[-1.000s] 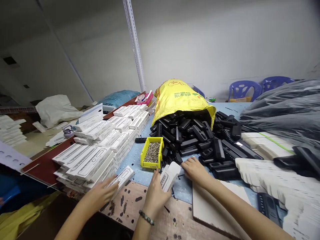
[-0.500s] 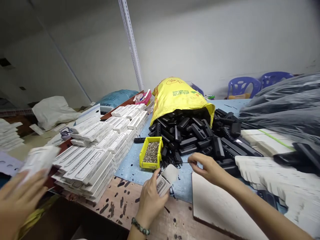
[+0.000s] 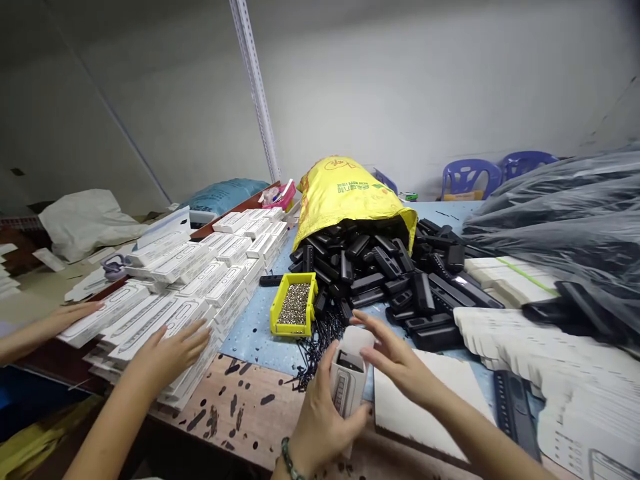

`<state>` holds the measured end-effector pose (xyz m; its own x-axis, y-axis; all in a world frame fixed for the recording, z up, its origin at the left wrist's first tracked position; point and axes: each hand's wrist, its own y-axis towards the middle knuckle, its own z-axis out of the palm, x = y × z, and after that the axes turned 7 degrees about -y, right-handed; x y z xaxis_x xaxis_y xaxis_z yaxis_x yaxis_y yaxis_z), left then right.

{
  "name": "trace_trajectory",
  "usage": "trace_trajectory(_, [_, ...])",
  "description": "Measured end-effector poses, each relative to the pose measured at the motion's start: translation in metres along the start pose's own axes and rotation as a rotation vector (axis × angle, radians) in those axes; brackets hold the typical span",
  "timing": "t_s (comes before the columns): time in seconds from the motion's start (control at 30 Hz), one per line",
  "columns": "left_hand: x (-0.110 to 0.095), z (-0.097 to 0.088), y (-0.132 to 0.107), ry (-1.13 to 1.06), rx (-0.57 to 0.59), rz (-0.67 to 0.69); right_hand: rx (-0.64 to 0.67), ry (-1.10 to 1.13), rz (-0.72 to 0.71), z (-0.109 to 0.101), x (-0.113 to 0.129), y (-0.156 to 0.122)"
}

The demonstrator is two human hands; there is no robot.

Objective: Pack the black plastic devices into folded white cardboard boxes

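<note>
A small white carton with a printed black outline stands upright in my left hand, whose fingers wrap round it; a beaded bracelet circles that wrist. The carton's top flap is raised, and something dark shows inside. My right hand is at the flap, fingers apart, fingertips touching its right edge. Anything small between those fingertips is hidden. Just behind the carton lies a heap of thin black pieces, beside a yellow bin of small metal parts.
Another person's hands rest at stacked white cartons on the left. Black plastic devices spill from a yellow sack. To the right are a white board, fanned printed cards and grey plastic bags.
My right hand has moved from the thin black pieces, where it pinched one, to the carton's flap. The carton is now more upright. The other person's hands have come onto the carton stacks.
</note>
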<state>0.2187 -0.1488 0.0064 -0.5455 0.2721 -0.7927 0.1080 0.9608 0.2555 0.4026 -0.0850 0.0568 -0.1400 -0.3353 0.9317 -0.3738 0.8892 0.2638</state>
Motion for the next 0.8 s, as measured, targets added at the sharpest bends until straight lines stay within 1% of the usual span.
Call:
trace_trajectory(0.03, [0.0,0.004,0.0,-0.002,-0.039,0.035,-0.027,0.107,0.076,0.008,-0.002,-0.003])
trace_trajectory(0.07, [0.0,0.008,0.001,-0.005,-0.077,0.078,-0.054,0.167,0.129,0.016,-0.003,-0.006])
trace_trajectory(0.1, [0.0,0.012,0.003,-0.008,-0.109,0.12,-0.084,0.175,0.141,0.023,-0.004,-0.008])
trace_trajectory(0.13, [0.0,0.014,0.004,-0.009,-0.134,0.157,-0.103,0.135,0.112,0.029,-0.003,-0.01])
trace_trajectory(0.2, [-0.002,0.016,0.007,0.002,-0.151,0.209,-0.093,-0.009,-0.005,0.034,0.0,-0.016])
trace_trajectory(0.27, [-0.003,0.015,0.008,0.027,-0.164,0.245,-0.05,-0.1,-0.076,0.032,0.005,-0.021])
trace_trajectory(0.37, [-0.006,0.012,0.008,0.054,-0.192,0.327,-0.022,-0.119,-0.035,0.027,0.011,-0.025])
trace_trajectory(0.43, [-0.007,0.011,0.008,0.074,-0.209,0.374,-0.029,-0.093,-0.012,0.025,0.014,-0.026])
trace_trajectory(0.57, [-0.009,0.013,0.009,0.119,-0.247,0.399,-0.07,0.013,-0.002,0.024,0.014,-0.028])
trace_trajectory(0.6, [-0.01,0.014,0.009,0.127,-0.265,0.408,-0.089,0.013,-0.015,0.023,0.013,-0.028])
trace_trajectory(0.67, [-0.013,0.015,0.009,0.14,-0.285,0.421,-0.141,-0.048,-0.087,0.023,0.01,-0.03])
trace_trajectory(0.73, [-0.016,0.016,0.009,0.134,-0.281,0.417,-0.194,-0.145,-0.195,0.025,0.006,-0.033])
trace_trajectory(0.8, [-0.02,0.017,0.007,0.096,-0.256,0.393,-0.214,-0.221,-0.288,0.03,0.004,-0.038])
